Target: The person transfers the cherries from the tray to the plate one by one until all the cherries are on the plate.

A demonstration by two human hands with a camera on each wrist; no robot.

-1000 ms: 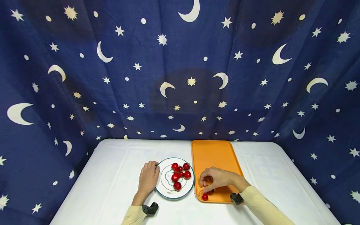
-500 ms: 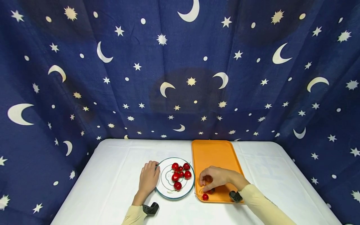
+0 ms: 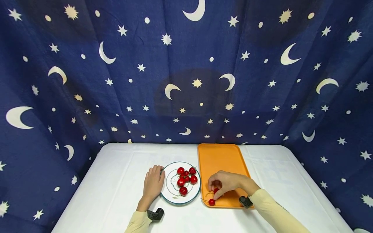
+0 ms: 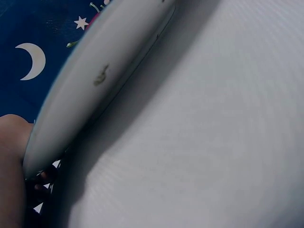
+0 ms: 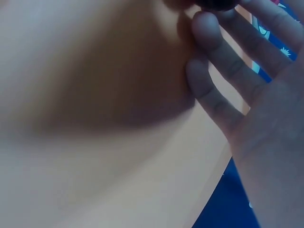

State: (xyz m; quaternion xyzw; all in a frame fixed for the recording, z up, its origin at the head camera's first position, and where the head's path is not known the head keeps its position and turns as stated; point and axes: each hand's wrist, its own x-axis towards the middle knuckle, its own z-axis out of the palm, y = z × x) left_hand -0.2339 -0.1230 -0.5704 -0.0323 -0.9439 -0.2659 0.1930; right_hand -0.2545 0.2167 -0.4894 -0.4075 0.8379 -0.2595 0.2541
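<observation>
A white plate (image 3: 168,191) with a dark rim holds several red cherries (image 3: 185,179) left of an orange tray (image 3: 221,160). My left hand (image 3: 153,183) lies at the plate's left edge, its fingers curled on the rim. In the left wrist view the plate (image 4: 104,80) fills the upper left above the white table (image 4: 213,142). My right hand (image 3: 225,182) is over the tray's near-left part and pinches a cherry (image 3: 215,191) at its fingertips. The right wrist view shows the fingers (image 5: 228,71) over the tray (image 5: 95,118) and the dark cherry (image 5: 216,4). One more cherry (image 3: 212,202) lies at the tray's front-left corner.
A white cloth covers the table (image 3: 276,181). A dark blue curtain (image 3: 186,81) with moons and stars closes off the back and both sides. The tray's far half is bare.
My right hand has shifted slightly away from the tray's front edge, with its fingers still gathered round a cherry. The left hand has stayed on the plate's rim.
</observation>
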